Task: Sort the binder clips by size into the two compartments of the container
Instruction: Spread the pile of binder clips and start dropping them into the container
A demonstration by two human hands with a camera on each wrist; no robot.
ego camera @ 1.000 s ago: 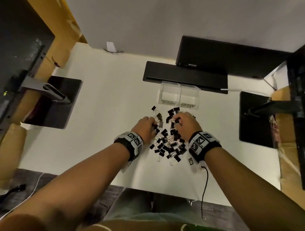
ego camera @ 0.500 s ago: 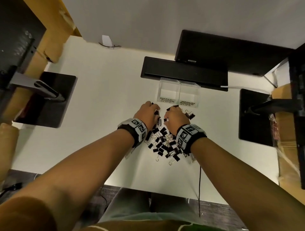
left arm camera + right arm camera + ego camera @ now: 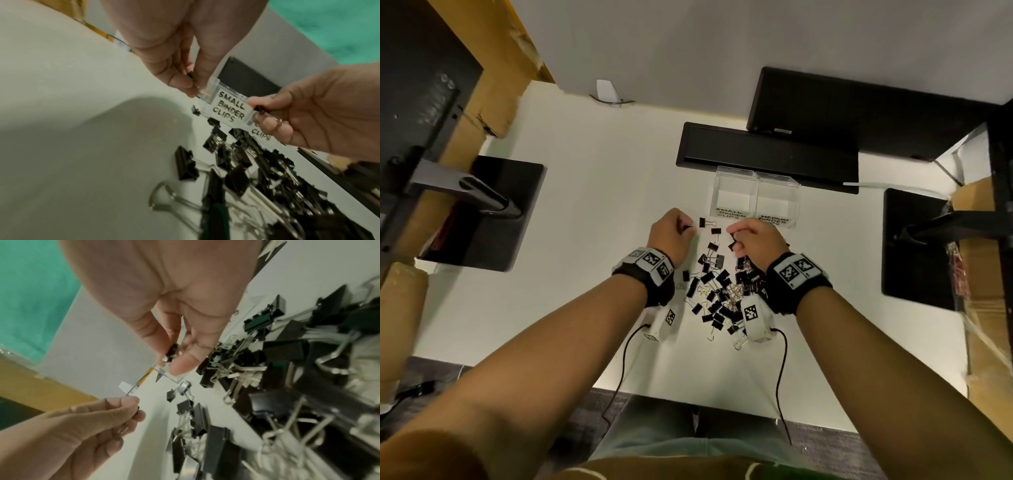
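Note:
A clear two-compartment container (image 3: 756,178) stands on the white table, its front labelled "SMALL BINDER CLIPS" (image 3: 228,107) on the left and "MEDIUM BINDER CLIPS" (image 3: 774,220) on the right. Several black binder clips (image 3: 722,291) lie in a pile in front of it. My left hand (image 3: 688,229) is just left of the container's front and pinches a small black clip (image 3: 190,74) between thumb and fingers. My right hand (image 3: 732,237), in front of the container above the pile's far end, pinches another small black clip (image 3: 171,352).
A flat black bar (image 3: 767,154) and a black monitor (image 3: 859,113) sit right behind the container. Black stand bases (image 3: 482,212) (image 3: 917,246) flank the work area. Wrist-camera cables (image 3: 780,377) trail over the table's front edge.
Both hands have lifted off the pile and moved forward toward the container, each carrying a small clip. They have also spread slightly apart.

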